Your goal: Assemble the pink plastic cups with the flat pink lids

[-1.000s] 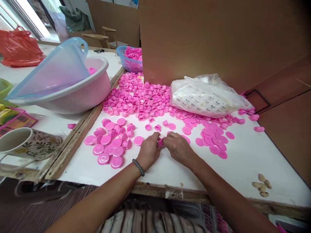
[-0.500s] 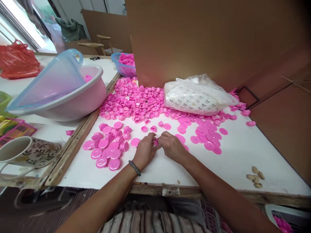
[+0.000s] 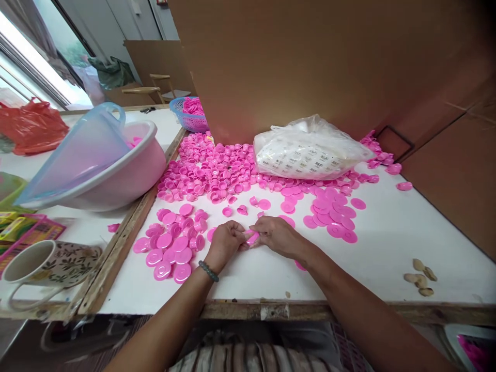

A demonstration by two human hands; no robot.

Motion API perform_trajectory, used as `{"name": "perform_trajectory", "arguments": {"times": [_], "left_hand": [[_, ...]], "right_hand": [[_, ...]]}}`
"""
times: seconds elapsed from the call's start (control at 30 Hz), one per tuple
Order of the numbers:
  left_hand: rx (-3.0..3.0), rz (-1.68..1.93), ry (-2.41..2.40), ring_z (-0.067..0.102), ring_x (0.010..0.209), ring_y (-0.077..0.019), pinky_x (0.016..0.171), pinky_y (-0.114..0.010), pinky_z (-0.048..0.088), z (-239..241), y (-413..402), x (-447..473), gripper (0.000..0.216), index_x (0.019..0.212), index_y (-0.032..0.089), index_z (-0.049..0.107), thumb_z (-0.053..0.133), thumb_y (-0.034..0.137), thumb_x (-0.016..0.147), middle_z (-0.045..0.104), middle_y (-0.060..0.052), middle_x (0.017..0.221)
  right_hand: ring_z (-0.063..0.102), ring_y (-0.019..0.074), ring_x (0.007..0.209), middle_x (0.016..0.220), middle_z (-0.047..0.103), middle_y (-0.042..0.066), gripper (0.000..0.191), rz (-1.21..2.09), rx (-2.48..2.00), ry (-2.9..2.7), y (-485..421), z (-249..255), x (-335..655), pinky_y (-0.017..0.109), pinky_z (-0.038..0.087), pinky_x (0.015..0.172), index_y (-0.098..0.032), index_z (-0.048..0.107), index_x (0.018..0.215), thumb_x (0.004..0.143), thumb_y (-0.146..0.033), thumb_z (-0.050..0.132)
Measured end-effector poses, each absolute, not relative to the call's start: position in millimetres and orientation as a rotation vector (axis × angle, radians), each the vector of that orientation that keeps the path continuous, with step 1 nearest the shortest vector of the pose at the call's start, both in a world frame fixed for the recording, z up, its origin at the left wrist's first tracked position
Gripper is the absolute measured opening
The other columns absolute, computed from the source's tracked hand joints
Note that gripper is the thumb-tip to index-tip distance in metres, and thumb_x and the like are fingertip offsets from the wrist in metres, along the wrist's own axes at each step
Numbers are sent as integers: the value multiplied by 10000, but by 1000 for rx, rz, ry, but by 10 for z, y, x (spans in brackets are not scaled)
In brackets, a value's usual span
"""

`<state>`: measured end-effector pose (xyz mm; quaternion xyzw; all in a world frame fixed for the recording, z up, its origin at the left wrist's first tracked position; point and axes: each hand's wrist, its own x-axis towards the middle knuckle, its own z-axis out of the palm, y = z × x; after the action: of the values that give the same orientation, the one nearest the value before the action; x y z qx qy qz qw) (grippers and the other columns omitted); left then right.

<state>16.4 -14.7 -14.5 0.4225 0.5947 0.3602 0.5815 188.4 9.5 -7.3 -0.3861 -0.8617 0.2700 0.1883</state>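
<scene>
Above the white tabletop, my left hand and my right hand meet with fingers pinched on a small pink plastic disc. Fingertips cover part of its edge. Left of my hands is a cluster of pink toy cups on saucers. Just beyond my fingers stand a few loose toy teacups. Flat pink discs lie overlapping to the right. Another disc is partly hidden under my right forearm.
A heap of pink toy cups spreads along the back, beside a filled plastic bag and a tall cardboard sheet. At left are a wooden edge strip, a basin and a floral mug. Shells lie right.
The pink piece between my fingers shows more of its flat face now; before, mostly a small rounded part showed. My hands stay together, and the whole view has shifted slightly.
</scene>
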Motion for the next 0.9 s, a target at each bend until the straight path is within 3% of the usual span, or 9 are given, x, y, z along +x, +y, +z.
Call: {"name": "perform_trajectory", "arguments": {"times": [0.1,0.3,0.6,0.7,0.8,0.9], "left_hand": [[856,800,1385,583,443,-117,483,-230,493,-144,-130,182,284,701,152,485,730,261,607,603,14,489],[790,701,1394,594,436,-134,436,-208,476,-89,-71,158,259,666,147,481,725,184,587,595,3,450],[945,948,1376,500,364,-80,389,-172,389,-131,-87,159,318,691,140,505,723,354,604,541,40,415],[974,937,1375,471,366,-65,397,-169,375,-132,-82,129,319,685,131,526,706,386,622,532,39,420],[1001,915,1359,495,411,-66,437,-179,401,-124,-86,99,326,714,118,566,703,400,626,554,26,473],[1004,917,1306,540,480,-70,479,-185,432,-122,-104,92,339,742,111,589,737,376,590,604,3,589]], "right_hand": [[465,110,666,684,510,2,118,615,-1155,-2515,103,-106,1837,209,277,521,-153,593,670,785,-131,575],[458,104,630,667,494,1,177,818,-1262,-2583,185,10,1783,217,285,525,-140,548,614,719,-204,676],[452,111,648,662,503,-4,196,675,-1199,-2361,117,-73,1822,217,297,549,-152,628,701,750,-341,653],[467,103,651,693,515,-10,92,780,-1103,-2338,132,-95,1832,204,319,560,-179,650,825,775,-253,631],[470,100,639,681,521,-9,50,789,-1097,-2333,145,-106,1828,199,323,553,-173,656,805,765,-175,627],[475,106,655,721,548,-2,134,739,-1151,-2314,143,-110,1817,207,327,563,-162,649,838,711,-193,683]]}}
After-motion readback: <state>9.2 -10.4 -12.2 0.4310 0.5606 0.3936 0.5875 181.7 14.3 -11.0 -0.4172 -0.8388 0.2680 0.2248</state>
